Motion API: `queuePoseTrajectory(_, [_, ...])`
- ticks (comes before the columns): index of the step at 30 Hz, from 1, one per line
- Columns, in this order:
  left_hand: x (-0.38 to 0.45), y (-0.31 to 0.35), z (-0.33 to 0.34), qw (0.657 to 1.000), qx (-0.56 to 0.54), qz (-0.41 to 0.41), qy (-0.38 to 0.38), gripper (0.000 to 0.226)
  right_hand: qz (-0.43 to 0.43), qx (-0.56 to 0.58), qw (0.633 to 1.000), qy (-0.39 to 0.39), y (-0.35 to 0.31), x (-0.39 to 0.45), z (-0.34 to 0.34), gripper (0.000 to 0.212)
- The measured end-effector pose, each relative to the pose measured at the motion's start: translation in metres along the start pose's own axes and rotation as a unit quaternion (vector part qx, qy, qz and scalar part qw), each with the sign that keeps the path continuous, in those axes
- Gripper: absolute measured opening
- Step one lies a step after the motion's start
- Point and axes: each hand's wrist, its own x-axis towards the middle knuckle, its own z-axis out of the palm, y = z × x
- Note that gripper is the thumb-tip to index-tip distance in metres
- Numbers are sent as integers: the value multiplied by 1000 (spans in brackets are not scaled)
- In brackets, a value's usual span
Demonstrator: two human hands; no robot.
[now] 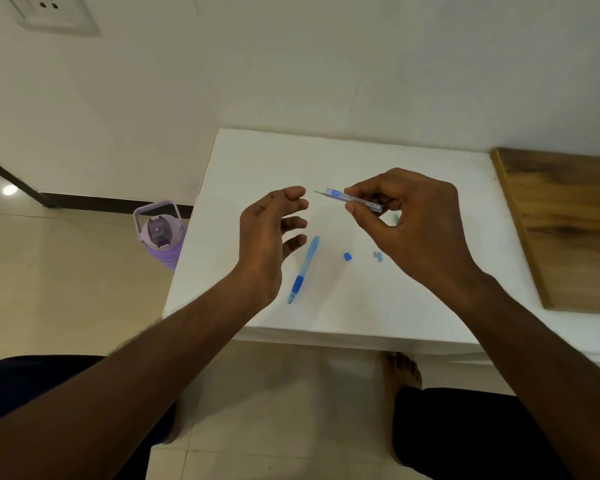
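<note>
My right hand (409, 223) pinches a clear blue pen part (352, 199) above the white table (413, 306), with a thin metal tip pointing left. A short gap to its left, my left hand (271, 233) hovers with fingers loosely curled and holds nothing. On the table lies a blue pen barrel (304, 270) with a darker grip. A small blue cap piece (347, 257) and a tiny grey and blue piece (378, 256) lie to the barrel's right. A greenish bit (395, 217) peeks out behind my right hand.
A wooden board (568, 223) lies on the table's right side. A purple water bottle (160, 233) stands on the tiled floor by the table's left edge. My knees and bare feet are below the table's near edge. A white wall rises behind.
</note>
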Motion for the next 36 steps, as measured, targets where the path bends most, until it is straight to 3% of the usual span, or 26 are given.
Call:
queuePoseTrajectory(6, [-3,1,6,994,77,61,-53,10,-3,-10,1000,19,5,1,0,18])
queuePoseTrajectory(11, [-2,-1,8,992,100,69,-29,17,0,-10,1000,13,5,1,1,18])
queuePoseTrajectory(20, [1,3,2,980,149,128,16,8,35,15,999,-6,1,-3,7,19])
queuePoseTrajectory(29, [3,17,-5,921,279,262,67,19,122,58,990,-32,16,-11,25,18])
queuePoseTrajectory(36, [1,25,-6,892,317,314,73,21,129,53,989,-44,20,-16,35,19])
